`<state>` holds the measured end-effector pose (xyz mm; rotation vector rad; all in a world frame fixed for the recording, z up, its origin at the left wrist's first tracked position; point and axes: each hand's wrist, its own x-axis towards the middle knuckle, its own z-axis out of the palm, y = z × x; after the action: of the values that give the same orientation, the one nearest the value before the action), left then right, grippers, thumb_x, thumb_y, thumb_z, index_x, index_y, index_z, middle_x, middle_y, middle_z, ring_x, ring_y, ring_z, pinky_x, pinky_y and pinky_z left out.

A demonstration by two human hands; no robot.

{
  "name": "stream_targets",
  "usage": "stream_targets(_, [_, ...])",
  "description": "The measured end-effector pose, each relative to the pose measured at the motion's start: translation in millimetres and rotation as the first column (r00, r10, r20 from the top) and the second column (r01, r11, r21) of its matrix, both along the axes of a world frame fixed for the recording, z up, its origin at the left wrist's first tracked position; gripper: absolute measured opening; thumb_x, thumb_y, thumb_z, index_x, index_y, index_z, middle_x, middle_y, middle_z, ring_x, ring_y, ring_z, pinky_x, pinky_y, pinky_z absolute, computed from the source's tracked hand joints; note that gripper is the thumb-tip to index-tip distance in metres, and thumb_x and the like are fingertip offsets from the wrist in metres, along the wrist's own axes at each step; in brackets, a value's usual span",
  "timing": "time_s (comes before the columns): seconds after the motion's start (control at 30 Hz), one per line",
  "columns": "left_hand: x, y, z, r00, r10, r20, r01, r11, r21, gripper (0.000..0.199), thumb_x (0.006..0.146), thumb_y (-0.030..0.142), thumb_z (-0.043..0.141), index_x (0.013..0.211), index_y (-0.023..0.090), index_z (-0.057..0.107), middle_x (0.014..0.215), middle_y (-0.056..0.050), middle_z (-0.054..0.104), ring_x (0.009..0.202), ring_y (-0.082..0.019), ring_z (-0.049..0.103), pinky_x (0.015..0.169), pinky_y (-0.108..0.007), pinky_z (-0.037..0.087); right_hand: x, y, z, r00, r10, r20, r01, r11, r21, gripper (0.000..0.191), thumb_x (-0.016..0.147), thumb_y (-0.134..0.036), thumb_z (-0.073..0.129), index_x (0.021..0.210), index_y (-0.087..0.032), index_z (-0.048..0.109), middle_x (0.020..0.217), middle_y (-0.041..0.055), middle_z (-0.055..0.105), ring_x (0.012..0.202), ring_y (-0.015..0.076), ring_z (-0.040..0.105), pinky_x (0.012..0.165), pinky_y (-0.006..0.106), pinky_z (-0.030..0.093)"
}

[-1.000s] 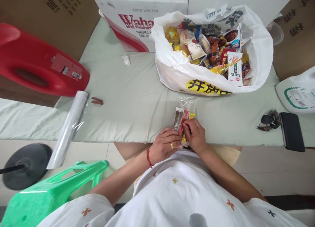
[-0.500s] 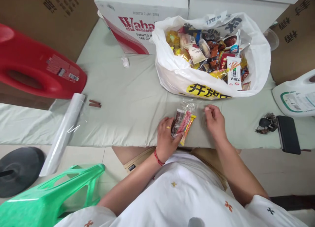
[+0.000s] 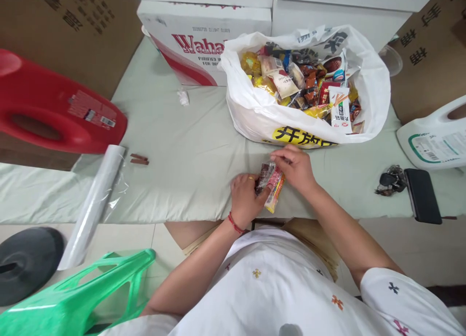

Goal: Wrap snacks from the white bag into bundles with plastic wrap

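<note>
My left hand (image 3: 245, 197) curls round the left and near side of a small bundle of wrapped snacks on the cloth-covered table. In it are a dark brown packet (image 3: 261, 176), a pink-red packet (image 3: 272, 184) and a yellow-and-orange packet (image 3: 275, 197) side by side, with shiny clear film over them. At the bundle's far end, my right hand (image 3: 295, 168) has its thumb and fingertips pinched together on the film. Just beyond stands a white plastic bag (image 3: 251, 120) filled with many small packaged snacks.
A roll of clear film (image 3: 92, 205) overhangs the table's front edge at left, near two small brown sticks (image 3: 139, 159). A red jug (image 3: 58, 103) stands behind it. To the right lie keys (image 3: 391, 180), a black phone (image 3: 422, 195) and a white jug (image 3: 433, 139). Boxes (image 3: 204, 40) line the back.
My right hand has moved left from beside the bundle to its far end and now pinches the film there. My left hand keeps its hold on the bundle.
</note>
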<state>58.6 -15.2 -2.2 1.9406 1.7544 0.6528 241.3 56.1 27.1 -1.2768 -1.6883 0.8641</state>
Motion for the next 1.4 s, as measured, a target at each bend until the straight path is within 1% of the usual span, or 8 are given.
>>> stream_targets(0.13, [5, 0, 6.0, 0.996, 0.033, -0.088, -0.036, 0.998, -0.042, 0.019, 0.095, 0.039, 0.067, 0.095, 0.02, 0.065, 0.096, -0.01, 0.07, 0.103, -0.032, 0.063, 0.094, -0.046, 0.046, 0, -41, -15.0, 0.91, 0.123, 0.396, -0.257, 0.917, 0.305, 0.031, 0.109, -0.031, 0.052, 0.114, -0.023, 0.082, 0.095, 0.0096, 0.073, 0.09, 0.0235, 0.057, 0.081, 0.039, 0.049])
stream_targets(0.43, [2, -4, -11.9, 0.982, 0.126, 0.14, -0.162, 0.943, 0.292, 0.033, 0.111, 0.035, 0.04, 0.123, 0.016, 0.064, 0.115, -0.016, 0.07, 0.115, -0.03, 0.062, 0.102, -0.049, 0.048, 1, -88, -34.4, 0.817, 0.026, 0.576, -0.245, 0.92, 0.306, 0.057, 0.107, -0.043, 0.057, 0.157, -0.015, 0.056, 0.14, 0.0188, 0.062, 0.135, 0.0351, 0.048, 0.118, 0.056, 0.042])
stream_targets(0.53, [-8, -10, -6.2, 0.955, -0.259, 0.146, 0.171, 0.88, 0.443, 0.047, 0.112, 0.042, 0.039, 0.15, 0.018, 0.051, 0.14, -0.019, 0.065, 0.144, -0.03, 0.053, 0.118, -0.051, 0.042, 1, -93, -32.8, 0.83, 0.052, 0.556, -0.22, 0.945, 0.241, 0.056, 0.107, -0.039, 0.056, 0.157, -0.014, 0.055, 0.145, 0.0203, 0.058, 0.139, 0.0362, 0.046, 0.121, 0.059, 0.04])
stream_targets(0.67, [-20, -20, -2.2, 0.798, -0.591, -0.116, 0.598, 0.755, 0.267, 0.093, 0.102, 0.068, 0.052, 0.172, 0.016, 0.02, 0.172, -0.028, 0.036, 0.163, -0.039, 0.032, 0.131, -0.064, 0.02, 13, -91, -28.0, 0.896, 0.24, 0.374, -0.305, 0.944, 0.126, 0.059, 0.108, -0.033, 0.05, 0.165, -0.02, 0.042, 0.162, 0.0188, 0.048, 0.152, 0.0343, 0.041, 0.127, 0.064, 0.035])
stream_targets(0.8, [-22, -18, -11.4, 0.821, -0.526, -0.222, 0.562, 0.814, 0.148, 0.088, 0.102, 0.043, 0.063, 0.172, 0.01, 0.021, 0.173, -0.031, 0.031, 0.162, -0.04, 0.034, 0.13, -0.065, 0.024, 33, -88, -19.4, 0.904, 0.426, -0.017, -0.427, 0.904, -0.038, 0.071, 0.109, -0.029, 0.046, 0.174, -0.034, 0.02, 0.177, 0.0085, 0.033, 0.164, 0.0269, 0.032, 0.134, 0.058, 0.03])
stream_targets(0.97, [-17, -10, 4.2, 0.929, -0.332, 0.163, 0.29, 0.928, 0.234, 0.056, 0.107, 0.042, 0.053, 0.157, 0.014, 0.053, 0.159, -0.023, 0.058, 0.15, -0.033, 0.054, 0.123, -0.05, 0.044, 52, -78, -12.8, 0.944, 0.17, -0.283, -0.201, 0.976, -0.084, 0.059, 0.103, -0.044, 0.063, 0.16, -0.04, 0.05, 0.179, 0.0032, 0.029, 0.166, 0.0291, 0.028, 0.131, 0.054, 0.036])
stream_targets(1.13, [0, -24, 28.1, 0.688, -0.003, 0.726, 0.173, 0.972, -0.16, 0.061, 0.111, 0.06, 0.033, 0.133, 0.021, 0.075, 0.13, -0.012, 0.078, 0.128, -0.03, 0.07, 0.109, -0.044, 0.057, 43, -78, -13.4, 0.866, 0.015, -0.5, -0.236, 0.893, -0.382, 0.108, 0.075, -0.065, 0.09, 0.164, -0.035, 0.037, 0.16, 0.014, 0.054, 0.141, 0.0307, 0.06, 0.114, 0.05, 0.054])
stream_targets(1.4, [0, -32, 1.0, 0.871, -0.067, 0.487, 0.128, 0.988, -0.092, 0.063, 0.107, 0.068, 0.038, 0.127, 0.022, 0.076, 0.162, -0.015, 0.052, 0.155, -0.033, 0.043, 0.129, -0.057, 0.036, 94, -132, 43.8, 0.995, 0.065, -0.072, -0.095, 0.793, -0.602, 0.049, 0.09, -0.065, 0.074, 0.114, -0.023, 0.066, 0.107, 0.0063, 0.079, 0.093, 0.0233, 0.074, 0.082, 0.035, 0.06])
